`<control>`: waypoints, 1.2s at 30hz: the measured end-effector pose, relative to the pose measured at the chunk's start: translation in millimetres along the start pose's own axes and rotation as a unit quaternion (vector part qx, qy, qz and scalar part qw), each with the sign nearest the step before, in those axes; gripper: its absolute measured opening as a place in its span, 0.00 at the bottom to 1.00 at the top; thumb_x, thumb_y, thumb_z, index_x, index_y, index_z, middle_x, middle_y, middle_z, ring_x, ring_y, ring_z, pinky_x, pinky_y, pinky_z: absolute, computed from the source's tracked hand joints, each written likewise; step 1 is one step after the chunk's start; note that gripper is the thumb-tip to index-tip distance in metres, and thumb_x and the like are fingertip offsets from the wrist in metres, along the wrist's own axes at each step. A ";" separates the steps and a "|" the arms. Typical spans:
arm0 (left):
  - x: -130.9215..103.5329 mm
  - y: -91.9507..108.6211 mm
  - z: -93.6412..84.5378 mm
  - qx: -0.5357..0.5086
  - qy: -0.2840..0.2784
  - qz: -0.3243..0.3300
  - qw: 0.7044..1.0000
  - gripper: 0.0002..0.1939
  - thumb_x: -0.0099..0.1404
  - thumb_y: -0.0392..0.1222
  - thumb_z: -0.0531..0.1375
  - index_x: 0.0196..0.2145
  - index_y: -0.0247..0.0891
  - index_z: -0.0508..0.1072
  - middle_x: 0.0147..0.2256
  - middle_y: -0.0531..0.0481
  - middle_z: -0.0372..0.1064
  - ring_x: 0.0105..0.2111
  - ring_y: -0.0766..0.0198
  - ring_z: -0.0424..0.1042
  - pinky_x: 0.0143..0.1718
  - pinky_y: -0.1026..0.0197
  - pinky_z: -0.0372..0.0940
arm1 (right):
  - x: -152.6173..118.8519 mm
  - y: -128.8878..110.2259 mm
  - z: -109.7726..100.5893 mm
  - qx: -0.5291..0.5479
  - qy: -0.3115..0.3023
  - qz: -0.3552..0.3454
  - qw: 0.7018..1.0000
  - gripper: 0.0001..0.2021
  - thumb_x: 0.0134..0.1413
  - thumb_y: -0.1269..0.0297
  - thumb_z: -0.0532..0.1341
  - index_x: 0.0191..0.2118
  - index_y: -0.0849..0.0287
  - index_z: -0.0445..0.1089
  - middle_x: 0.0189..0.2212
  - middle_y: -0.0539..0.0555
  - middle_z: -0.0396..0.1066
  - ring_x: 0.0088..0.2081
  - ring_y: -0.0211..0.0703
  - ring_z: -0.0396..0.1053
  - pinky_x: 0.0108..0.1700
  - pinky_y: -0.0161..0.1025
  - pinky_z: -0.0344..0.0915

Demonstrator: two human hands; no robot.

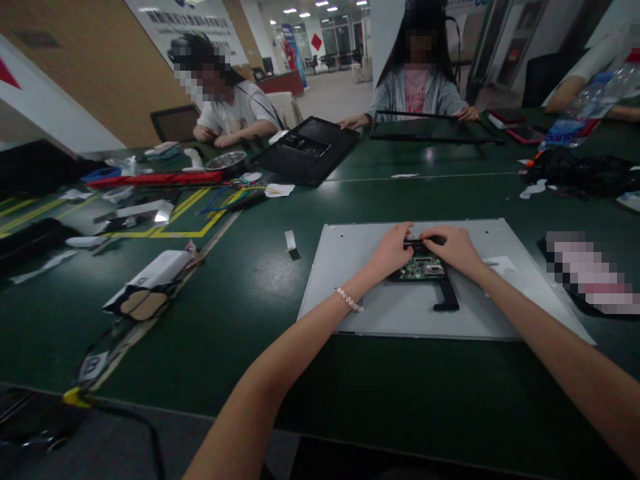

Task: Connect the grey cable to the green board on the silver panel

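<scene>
1. The left hand [391, 253] and right hand [454, 249] bend inward, fingertips at the far edge of a black bracket [451, 295]; whether they pinch it, I cannot tell.
2. A green circuit board [420, 269] lies against the bracket, nearer the person.
3. Both parts rest on a grey panel [380, 316] on the green counter [240, 347].
4. A small white block [291, 241] sits left of the panel.
5. Across the counter, a co-worker's hand [469, 114] holds a black frame [435, 139].

Green table [260, 293], grey panel [345, 253], small white piece [290, 241]
</scene>
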State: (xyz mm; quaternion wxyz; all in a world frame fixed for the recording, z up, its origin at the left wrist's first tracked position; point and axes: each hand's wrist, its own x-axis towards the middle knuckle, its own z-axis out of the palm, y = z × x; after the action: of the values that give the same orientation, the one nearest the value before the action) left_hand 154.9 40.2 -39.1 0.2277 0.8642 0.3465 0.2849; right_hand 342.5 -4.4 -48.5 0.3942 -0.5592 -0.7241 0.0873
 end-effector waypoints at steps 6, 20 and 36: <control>0.7 2.1 -4.3 -0.006 -0.020 -0.006 1.000 0.27 0.57 0.26 0.56 0.55 0.30 0.64 0.49 0.39 0.70 0.50 0.58 0.70 0.57 0.55 0.64 | 0.7 -1.3 -1.5 0.008 -0.008 0.000 1.000 0.11 0.57 0.61 0.60 0.34 0.56 0.79 0.36 0.56 0.80 0.40 0.51 0.77 0.47 0.47 0.69; 1.4 5.1 -9.0 -0.013 -0.041 -0.023 0.999 0.28 0.57 0.26 0.56 0.57 0.30 0.63 0.49 0.39 0.70 0.50 0.58 0.71 0.57 0.56 0.64 | 1.3 -1.0 0.8 0.011 -0.006 -0.014 1.000 0.11 0.57 0.63 0.59 0.33 0.57 0.79 0.36 0.57 0.80 0.40 0.52 0.76 0.46 0.48 0.69; 1.4 -2.1 -4.9 -0.012 -0.037 -0.021 0.999 0.29 0.56 0.26 0.56 0.57 0.30 0.63 0.50 0.40 0.71 0.49 0.58 0.71 0.57 0.55 0.63 | 1.3 3.7 6.7 0.009 -0.001 -0.015 1.000 0.11 0.59 0.61 0.59 0.34 0.55 0.79 0.36 0.56 0.80 0.40 0.50 0.76 0.46 0.47 0.70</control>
State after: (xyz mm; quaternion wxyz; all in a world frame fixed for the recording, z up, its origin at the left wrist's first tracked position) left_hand 151.5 43.6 -36.2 0.2564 0.8639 0.3526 0.2523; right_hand 340.7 0.2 -54.5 0.3997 -0.5446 -0.7320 0.0878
